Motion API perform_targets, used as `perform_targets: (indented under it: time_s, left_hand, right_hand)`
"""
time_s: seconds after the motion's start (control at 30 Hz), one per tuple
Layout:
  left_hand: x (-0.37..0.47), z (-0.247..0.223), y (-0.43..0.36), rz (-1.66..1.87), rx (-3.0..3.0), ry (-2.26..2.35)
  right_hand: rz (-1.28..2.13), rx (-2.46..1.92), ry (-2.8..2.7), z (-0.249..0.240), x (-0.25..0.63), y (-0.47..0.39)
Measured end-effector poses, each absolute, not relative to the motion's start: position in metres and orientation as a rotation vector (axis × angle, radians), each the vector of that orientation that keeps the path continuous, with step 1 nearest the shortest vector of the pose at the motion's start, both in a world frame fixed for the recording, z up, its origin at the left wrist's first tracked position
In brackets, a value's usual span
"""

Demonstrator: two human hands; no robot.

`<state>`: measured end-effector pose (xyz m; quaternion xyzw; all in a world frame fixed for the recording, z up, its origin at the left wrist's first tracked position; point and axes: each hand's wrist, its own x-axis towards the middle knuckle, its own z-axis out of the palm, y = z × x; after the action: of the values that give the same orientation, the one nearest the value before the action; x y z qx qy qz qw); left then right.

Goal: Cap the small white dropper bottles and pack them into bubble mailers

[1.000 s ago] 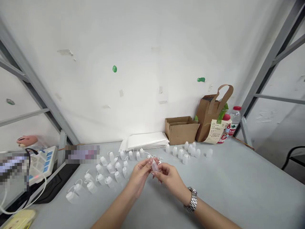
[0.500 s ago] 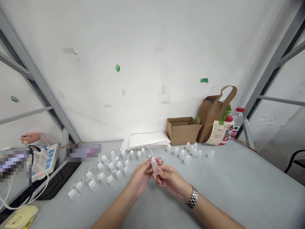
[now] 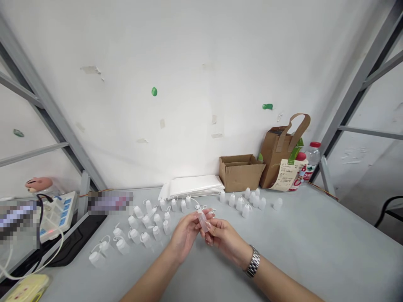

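Observation:
Between my two hands, a small translucent plastic squeeze bottle [image 3: 203, 222] is held at a tilt, with a thin white tube or strap curving up from its top. My left hand [image 3: 185, 235] grips it near the neck, fingers closed around it. My right hand [image 3: 222, 235] pinches its lower body between thumb and fingers; a metal watch is on that wrist. Several similar small bottles [image 3: 145, 239] with looped cap straps stand on the table to the left. More small bottles [image 3: 245, 210] stand behind my hands to the right.
Along the wall lie a stack of white envelopes [image 3: 195, 186], an open cardboard box [image 3: 242, 176], a brown paper bag [image 3: 273, 155] and a red-capped water bottle [image 3: 313, 157]. At left are a power strip [image 3: 58, 216] with cables and a yellow case [image 3: 30, 287]. All are on a grey table [image 3: 315, 247].
The thin tube or strap on the held bottle has bent lower and to the left. Both hands stay in nearly the same place around the bottle.

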<state>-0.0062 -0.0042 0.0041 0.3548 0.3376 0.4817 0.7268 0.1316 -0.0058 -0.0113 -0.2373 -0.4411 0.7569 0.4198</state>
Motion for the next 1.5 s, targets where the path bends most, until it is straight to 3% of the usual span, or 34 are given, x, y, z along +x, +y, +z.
perform_targets:
  time_s: [0.6, 0.77, 0.9, 1.1, 1.5]
  left_hand:
    - [-0.008, 0.004, -0.001, 1.018, 0.824, 0.694]
    - [-0.011, -0.001, 0.002, 1.263, 1.363, 1.196]
    - [-0.014, -0.021, 0.006, 1.126, 2.047, 1.604]
    - [-0.013, -0.050, 0.013, 0.854, 2.606, 1.480]
    - [0.000, -0.059, 0.017, 0.881, 2.887, 1.176]
  right_hand:
    - [2.007, -0.440, -0.971, -0.008, 0.134, -0.002]
    - [1.815, -0.533, -0.994, 0.003, 0.150, 0.006]
    - [1.698, -0.614, -0.951, 0.006, 0.161, 0.011]
    - [1.668, -0.627, -0.962, 0.005, 0.160, 0.011]
    - [1.654, -0.648, -0.951, 0.009, 0.157, 0.007]
